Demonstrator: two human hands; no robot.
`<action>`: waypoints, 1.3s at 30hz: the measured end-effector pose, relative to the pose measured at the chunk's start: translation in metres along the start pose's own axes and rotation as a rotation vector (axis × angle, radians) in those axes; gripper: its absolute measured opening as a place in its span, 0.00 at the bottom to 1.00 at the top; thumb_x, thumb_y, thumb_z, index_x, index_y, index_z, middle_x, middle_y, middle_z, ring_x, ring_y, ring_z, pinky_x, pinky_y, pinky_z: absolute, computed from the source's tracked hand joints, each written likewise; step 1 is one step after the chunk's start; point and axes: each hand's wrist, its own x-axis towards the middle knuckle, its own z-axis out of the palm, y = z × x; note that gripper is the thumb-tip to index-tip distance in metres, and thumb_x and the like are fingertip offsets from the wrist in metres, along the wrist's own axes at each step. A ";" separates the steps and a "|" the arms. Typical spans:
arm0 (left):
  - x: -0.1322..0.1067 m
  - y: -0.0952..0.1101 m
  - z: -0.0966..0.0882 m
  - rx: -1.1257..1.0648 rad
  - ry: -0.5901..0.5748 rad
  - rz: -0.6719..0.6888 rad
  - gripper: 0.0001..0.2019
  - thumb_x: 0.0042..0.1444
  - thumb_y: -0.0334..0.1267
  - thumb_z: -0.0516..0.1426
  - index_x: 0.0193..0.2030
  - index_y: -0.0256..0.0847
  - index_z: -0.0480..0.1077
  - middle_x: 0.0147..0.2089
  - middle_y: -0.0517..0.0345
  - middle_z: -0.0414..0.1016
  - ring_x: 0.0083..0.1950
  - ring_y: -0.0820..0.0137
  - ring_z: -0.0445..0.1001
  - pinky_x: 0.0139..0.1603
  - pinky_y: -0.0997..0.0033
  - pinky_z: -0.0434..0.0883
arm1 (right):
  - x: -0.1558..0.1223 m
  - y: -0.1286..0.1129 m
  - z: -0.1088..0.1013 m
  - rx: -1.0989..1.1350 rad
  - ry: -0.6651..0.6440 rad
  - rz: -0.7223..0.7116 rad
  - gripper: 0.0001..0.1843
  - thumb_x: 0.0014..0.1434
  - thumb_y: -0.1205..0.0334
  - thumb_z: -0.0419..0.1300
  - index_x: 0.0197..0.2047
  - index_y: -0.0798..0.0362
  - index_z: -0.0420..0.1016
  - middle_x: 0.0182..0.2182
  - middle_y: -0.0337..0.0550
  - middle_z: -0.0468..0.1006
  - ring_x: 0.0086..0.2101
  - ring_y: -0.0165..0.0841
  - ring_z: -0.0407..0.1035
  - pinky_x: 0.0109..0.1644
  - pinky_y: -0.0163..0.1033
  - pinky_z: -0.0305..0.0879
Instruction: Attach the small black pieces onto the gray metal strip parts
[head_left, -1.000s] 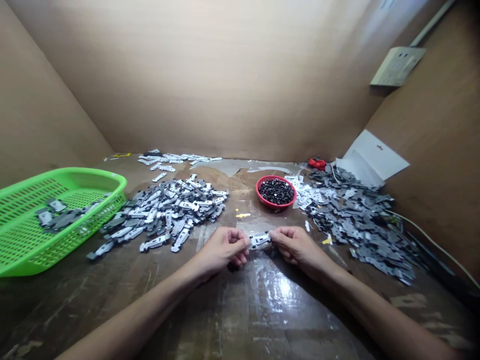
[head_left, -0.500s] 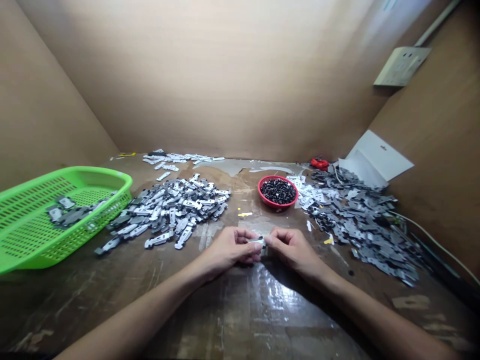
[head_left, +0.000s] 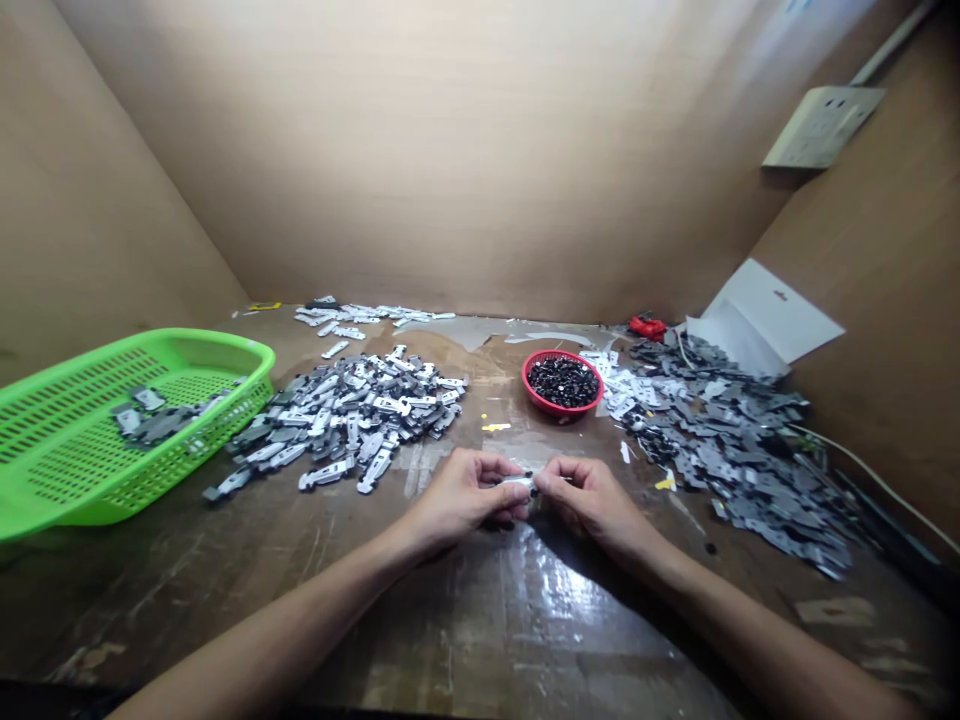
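My left hand (head_left: 463,495) and my right hand (head_left: 589,497) meet over the middle of the worn wooden table (head_left: 480,620). Both pinch one small grey metal part (head_left: 520,486) between their fingertips, and most of it is hidden by the fingers. A heap of light grey metal parts (head_left: 352,410) lies just beyond my left hand. A darker grey heap of flat metal parts (head_left: 735,440) spreads out to the right of my right hand. A red bowl (head_left: 564,383) with small black pieces stands straight behind the hands.
A green slotted basket (head_left: 112,430) holding a few grey parts sits at the left edge. More light parts (head_left: 367,317) lie by the back wall. A white card (head_left: 765,315), a red item (head_left: 649,327) and a cable (head_left: 870,475) are at the right. Brown walls enclose the table.
The hands have closed in on each other, so the metal part, plainly visible between them a second ago, is now mostly covered. The camera view has shifted slightly leftward.
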 end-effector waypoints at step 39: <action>0.004 -0.005 0.009 -0.061 0.050 -0.046 0.18 0.44 0.44 0.63 0.38 0.32 0.71 0.30 0.51 0.76 0.30 0.71 0.76 0.32 0.74 0.71 | 0.005 0.009 -0.003 -0.083 0.075 -0.016 0.19 0.54 0.47 0.55 0.34 0.57 0.72 0.18 0.36 0.68 0.17 0.25 0.60 0.20 0.30 0.57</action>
